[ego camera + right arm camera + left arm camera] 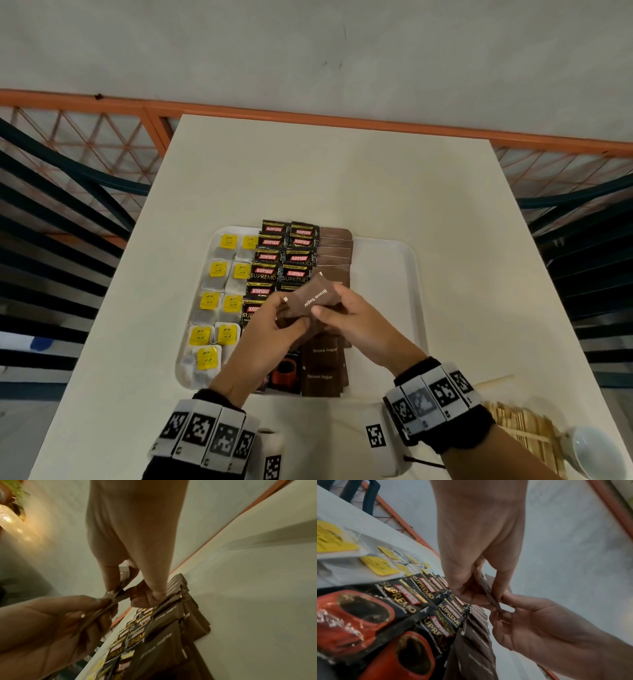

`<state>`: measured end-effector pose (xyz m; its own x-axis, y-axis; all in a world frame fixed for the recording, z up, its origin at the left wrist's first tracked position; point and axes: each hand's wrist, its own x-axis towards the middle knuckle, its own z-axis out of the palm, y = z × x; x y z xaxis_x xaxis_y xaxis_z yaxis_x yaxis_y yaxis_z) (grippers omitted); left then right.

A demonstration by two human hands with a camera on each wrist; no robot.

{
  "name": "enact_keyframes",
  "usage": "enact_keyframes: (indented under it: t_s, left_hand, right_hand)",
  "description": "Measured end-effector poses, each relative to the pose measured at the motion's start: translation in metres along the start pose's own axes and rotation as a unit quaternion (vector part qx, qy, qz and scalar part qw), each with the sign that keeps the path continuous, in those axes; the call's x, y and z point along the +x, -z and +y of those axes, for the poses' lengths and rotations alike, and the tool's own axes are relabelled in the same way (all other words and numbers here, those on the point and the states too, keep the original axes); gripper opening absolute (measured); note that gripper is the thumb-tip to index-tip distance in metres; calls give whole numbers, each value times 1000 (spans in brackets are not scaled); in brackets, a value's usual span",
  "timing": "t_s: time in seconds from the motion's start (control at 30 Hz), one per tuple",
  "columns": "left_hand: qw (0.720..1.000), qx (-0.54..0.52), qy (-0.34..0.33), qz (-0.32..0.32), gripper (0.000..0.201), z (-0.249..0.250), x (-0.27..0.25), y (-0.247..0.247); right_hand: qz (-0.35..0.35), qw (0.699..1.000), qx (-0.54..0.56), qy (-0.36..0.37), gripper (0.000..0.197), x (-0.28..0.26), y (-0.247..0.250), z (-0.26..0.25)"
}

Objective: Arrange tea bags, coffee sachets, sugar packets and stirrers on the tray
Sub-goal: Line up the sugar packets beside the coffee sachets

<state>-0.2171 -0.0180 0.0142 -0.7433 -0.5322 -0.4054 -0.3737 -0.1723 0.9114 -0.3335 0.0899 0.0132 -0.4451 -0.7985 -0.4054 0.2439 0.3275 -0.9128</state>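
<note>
A white tray (394, 246) holds two columns of yellow-tagged tea bags (219, 274) at its left. Black Kopiko coffee sachets (277, 260) fill the middle. Right of them runs an overlapping column of brown sugar packets (335, 250). Above the tray's middle, my left hand (287, 313) grips a small bunch of brown sugar packets (313, 296). My right hand (327, 301) pinches the top packet of that bunch between thumb and fingers. In the left wrist view the bunch (488, 591) shows edge-on between both hands. The right wrist view shows the pinched packet (118, 596) over the sugar column.
Wooden stirrers (520, 425) lie in a heap on the white table at the near right, one stirrer (495, 381) apart from them. A white cup (596, 452) lies beside the heap. The tray's right third is bare. Dark chairs flank the table.
</note>
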Motion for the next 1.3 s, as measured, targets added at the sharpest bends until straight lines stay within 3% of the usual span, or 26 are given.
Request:
enact_keyframes:
  t_s: [0.07,0.17,0.3,0.5,0.6,0.73,0.9,1.1,1.3]
  left_hand:
    - [1000,-12,5,-5,21,2,1,0]
    - [999,-44,17,2,24,5,6,3]
    - [996,-83,33,5,19,10,19,10]
    - [995,-94,25,-2,24,16,37,18]
    - [997,-80,13,2,21,22,46,19]
    - [999,-42,6,11,21,27,57,21]
    - [1000,13,-18,-19,44,36,69,22]
    - [994,80,-76,-8,14,44,85,13]
    - [992,109,-67,6,11,37,100,2]
  right_hand:
    - [37,999,17,6,25,3,5,1]
    - [106,983,151,-8,19,9,21,-4]
    - [120,972,202,-4,15,15,43,-13]
    - [188,967,172,15,39,27,63,-22]
    - [212,967,144,-5,33,39,73,-25]
    - [218,976,19,0,14,57,85,-29]
    - [198,978,-59,15,24,78,94,-37]
    - [183,975,-121,25,12,96,94,-39]
    - [202,969,-138,29,10,112,88,-27]
